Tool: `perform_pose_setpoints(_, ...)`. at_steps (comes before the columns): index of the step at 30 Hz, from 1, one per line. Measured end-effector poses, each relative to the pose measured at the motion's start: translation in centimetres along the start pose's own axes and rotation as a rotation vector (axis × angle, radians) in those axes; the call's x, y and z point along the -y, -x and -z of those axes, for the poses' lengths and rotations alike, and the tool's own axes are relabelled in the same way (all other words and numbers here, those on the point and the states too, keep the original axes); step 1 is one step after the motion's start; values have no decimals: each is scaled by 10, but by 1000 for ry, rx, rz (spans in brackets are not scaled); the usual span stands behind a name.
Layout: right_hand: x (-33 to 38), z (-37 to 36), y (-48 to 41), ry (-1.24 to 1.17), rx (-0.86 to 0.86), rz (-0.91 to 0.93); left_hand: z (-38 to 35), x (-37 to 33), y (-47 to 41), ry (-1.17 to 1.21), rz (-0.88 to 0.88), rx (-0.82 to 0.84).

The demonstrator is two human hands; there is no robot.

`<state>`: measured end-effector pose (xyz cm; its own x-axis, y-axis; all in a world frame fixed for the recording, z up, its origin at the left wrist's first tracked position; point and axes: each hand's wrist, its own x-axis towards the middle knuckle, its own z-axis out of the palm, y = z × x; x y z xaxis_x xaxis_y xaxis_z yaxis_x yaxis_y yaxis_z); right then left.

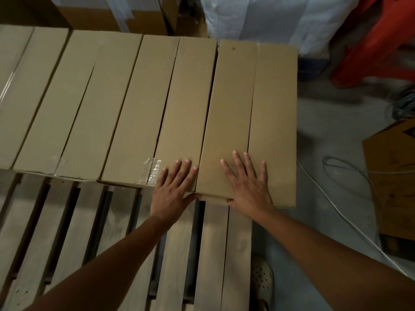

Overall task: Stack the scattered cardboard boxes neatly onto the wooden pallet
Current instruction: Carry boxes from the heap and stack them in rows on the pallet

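Row of cardboard boxes (89, 104) lies side by side across the far half of the wooden pallet (213, 254). End box (251, 108) sits at the pallet's right side and overhangs its right edge. Right hand (249, 187) lies flat on the end box, fingers wide and straight, thumb at the near edge. Left hand (173, 189) lies flat with fingers spread on the neighbouring box (186, 97). White cable (336, 212) lies on the floor (325, 135) right of the pallet. Shoe (261, 279) by its near right corner.

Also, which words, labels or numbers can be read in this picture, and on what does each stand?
No text can be read.
The cardboard boxes on the wooden pallet are plain, with only clear tape.
The brown carton on the floor bears a dark mark, too blurred to read.
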<state>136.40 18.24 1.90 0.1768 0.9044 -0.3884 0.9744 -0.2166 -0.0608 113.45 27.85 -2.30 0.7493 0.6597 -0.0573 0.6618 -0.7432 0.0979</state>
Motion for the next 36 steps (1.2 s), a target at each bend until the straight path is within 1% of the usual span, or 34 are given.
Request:
perform_pose_setpoints(4, -1, 5, 0, -5, 39, 15, 9, -3, -1, -2, 16, 65)
perform_pose_setpoints(8, -1, 25, -1, -9, 186, 26, 39, -10, -3, 9, 36, 258)
perform_pose_setpoints(10, 1, 41, 1, -75, 254, 24, 58, -13, -3, 50, 77, 348)
perform_pose_setpoints(13, 10, 75, 17, -234, 237, -19, 102, -21, 0, 104, 151, 363)
perform_pose_setpoints(15, 21, 104, 37, -324, 183, -39, 142, -27, 7, 146, 219, 312)
perform_pose_setpoints(17, 34, 136, 65, -444, 107, -75, 183, -34, 21, 211, 258, 220)
perform_pose_setpoints(20, 58, 184, 122, -634, -6, -156, 242, -44, 52, 363, 277, 55)
perform_pose_setpoints(22, 77, 217, 162, -714, -70, -195, 285, -49, 74, 458, 293, -50)
perform_pose_setpoints(26, 116, 281, 251, -829, -229, -195, 370, -65, 135, 622, 305, -201)
perform_pose_setpoints(31, 164, 334, 363, -882, -375, -202, 450, -82, 243, 665, 292, -288)
perform_pose_setpoints(36, 209, 348, 461, -887, -439, -96, 490, -96, 349, 626, 257, -339)
